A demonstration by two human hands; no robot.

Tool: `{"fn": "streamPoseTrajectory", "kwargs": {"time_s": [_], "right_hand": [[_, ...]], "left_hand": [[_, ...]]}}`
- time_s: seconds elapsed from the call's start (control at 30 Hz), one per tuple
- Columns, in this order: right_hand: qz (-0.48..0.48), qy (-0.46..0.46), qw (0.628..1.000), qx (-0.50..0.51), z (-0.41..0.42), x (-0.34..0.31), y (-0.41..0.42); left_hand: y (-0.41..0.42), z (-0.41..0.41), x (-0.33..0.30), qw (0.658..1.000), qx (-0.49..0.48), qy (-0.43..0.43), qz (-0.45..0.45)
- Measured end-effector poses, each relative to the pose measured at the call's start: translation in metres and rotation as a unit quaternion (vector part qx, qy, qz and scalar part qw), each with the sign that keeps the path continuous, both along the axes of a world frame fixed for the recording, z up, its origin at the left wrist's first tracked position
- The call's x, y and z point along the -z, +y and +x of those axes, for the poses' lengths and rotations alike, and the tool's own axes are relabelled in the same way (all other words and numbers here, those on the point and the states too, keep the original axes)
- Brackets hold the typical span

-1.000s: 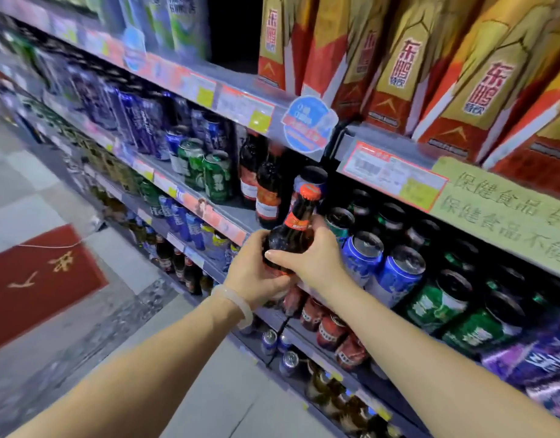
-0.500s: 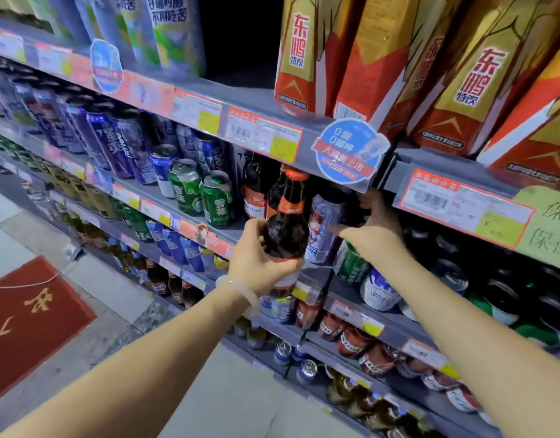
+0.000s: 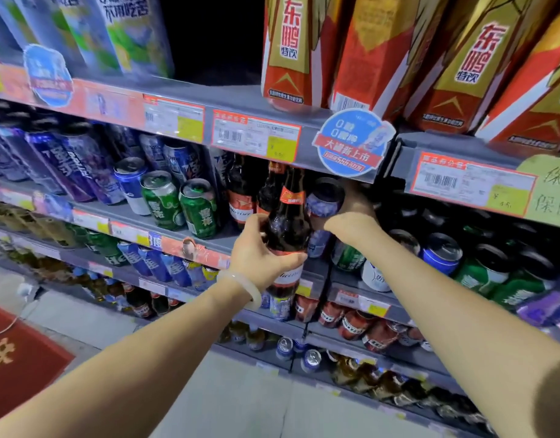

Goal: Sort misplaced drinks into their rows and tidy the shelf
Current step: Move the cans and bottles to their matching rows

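My left hand [image 3: 259, 254] grips a dark brown beer bottle [image 3: 288, 219] with an orange neck label, held upright in front of the second shelf. Just behind it stand two more brown bottles [image 3: 242, 197] of the same kind. My right hand [image 3: 351, 216] reaches under the upper shelf edge and curls round a tall blue-and-white can [image 3: 323, 203] right of the bottle; its fingertips are hidden behind the can.
Green cans [image 3: 198, 207] and blue and purple cans [image 3: 83, 162] fill the shelf to the left. Green and blue cans [image 3: 443, 252] lie to the right. Red-gold cartons [image 3: 291, 52] stand on the top shelf. Lower shelves hold more bottles and cans. A red mat [image 3: 16, 358] lies on the floor.
My right hand let go of the bottle and went to the tall can behind it. My left hand carried the bottle up and closer to the row of brown bottles.
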State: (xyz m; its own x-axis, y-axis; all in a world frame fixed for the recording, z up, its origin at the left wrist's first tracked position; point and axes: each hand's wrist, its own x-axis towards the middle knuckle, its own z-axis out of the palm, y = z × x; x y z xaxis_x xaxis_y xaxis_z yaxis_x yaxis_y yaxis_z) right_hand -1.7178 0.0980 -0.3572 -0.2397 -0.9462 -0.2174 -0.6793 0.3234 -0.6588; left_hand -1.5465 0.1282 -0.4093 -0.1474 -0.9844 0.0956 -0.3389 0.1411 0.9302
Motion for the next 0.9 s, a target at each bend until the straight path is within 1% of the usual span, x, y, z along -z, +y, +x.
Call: {"fn": "streamPoseTrajectory", "kwargs": {"time_s": [0.03,0.07,0.13,0.17,0.2,0.3,0.43,0.63,0.77,0.9], "right_hand": [[-0.018,0.005,1.0,0.001,-0.002,0.001,0.005],[-0.064,-0.006,0.998,0.01,-0.004,0.003,0.01],[-0.185,-0.054,0.981,0.028,-0.009,0.002,0.02],[-0.228,-0.07,0.971,0.022,-0.011,-0.001,0.025],[-0.247,-0.08,0.966,0.01,-0.012,-0.002,0.029],[-0.247,-0.078,0.966,-0.029,-0.015,-0.007,0.043],[-0.228,-0.089,0.969,-0.043,-0.023,-0.011,0.067],[-0.189,-0.087,0.978,0.009,-0.042,-0.011,0.089],[-0.172,-0.071,0.982,0.007,-0.049,-0.011,0.098],[-0.178,-0.088,0.98,0.02,-0.054,-0.008,0.104]], "left_hand": [[-0.001,0.001,-0.001,1.0,0.004,0.0,-0.002],[-0.002,0.002,-0.001,1.0,0.007,0.003,-0.003],[-0.003,0.005,-0.004,1.0,0.008,0.008,-0.008],[-0.003,0.006,-0.006,1.0,0.005,0.007,-0.013],[-0.003,0.006,-0.008,1.0,0.003,0.006,-0.017],[0.0,0.007,-0.014,1.0,0.001,-0.002,-0.025],[0.001,0.002,-0.023,1.0,0.002,-0.023,-0.02],[0.002,-0.023,-0.023,0.999,0.017,-0.019,-0.023],[-0.006,-0.045,-0.023,0.999,0.028,-0.013,-0.028],[-0.017,-0.058,-0.017,1.0,0.009,0.0,-0.024]]}}
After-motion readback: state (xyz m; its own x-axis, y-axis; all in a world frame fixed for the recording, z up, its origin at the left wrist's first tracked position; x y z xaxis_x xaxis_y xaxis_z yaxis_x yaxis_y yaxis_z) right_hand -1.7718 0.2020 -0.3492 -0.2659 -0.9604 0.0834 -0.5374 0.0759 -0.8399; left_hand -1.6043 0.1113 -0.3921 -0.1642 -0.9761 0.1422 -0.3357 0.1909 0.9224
